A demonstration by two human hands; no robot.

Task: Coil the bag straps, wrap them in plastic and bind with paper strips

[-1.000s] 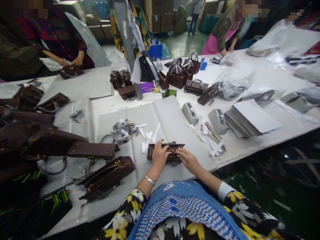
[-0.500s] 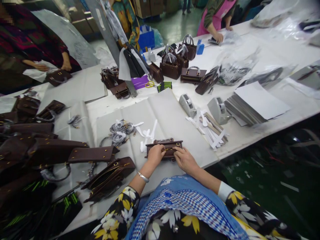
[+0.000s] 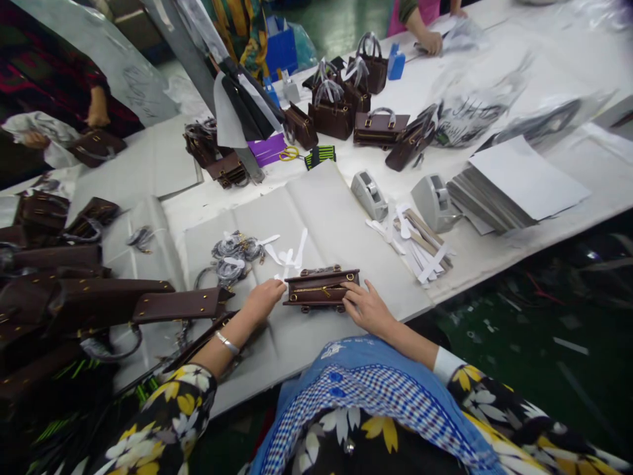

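A small dark brown handbag point(image 3: 316, 297) lies in front of me with its gold zipper facing up and closed. My right hand point(image 3: 368, 309) grips the handbag's right end, fingertips over its top edge. Just left of the bag is my left hand point(image 3: 264, 302), off the zipper, its fingers curled together beside white strips point(image 3: 287, 257). Whether it pinches one of them is hidden. Coiled straps in clear wrap point(image 3: 232, 254) lie beyond my left hand. An open brown bag point(image 3: 198, 343) is partly covered by my left forearm.
More brown handbags point(image 3: 93, 297) crowd the left side, others point(image 3: 331, 119) stand at the back. Two tape dispensers point(image 3: 370, 194), paper strips point(image 3: 422, 247) and a stack of grey sheets point(image 3: 524, 185) are to the right. Yellow scissors point(image 3: 289, 154) lie near a post. Co-workers stand across the table.
My left hand has left the zipper and moved left to the bag's side by the white strips. My right hand stays at the bag's right end. The view has shifted slightly.
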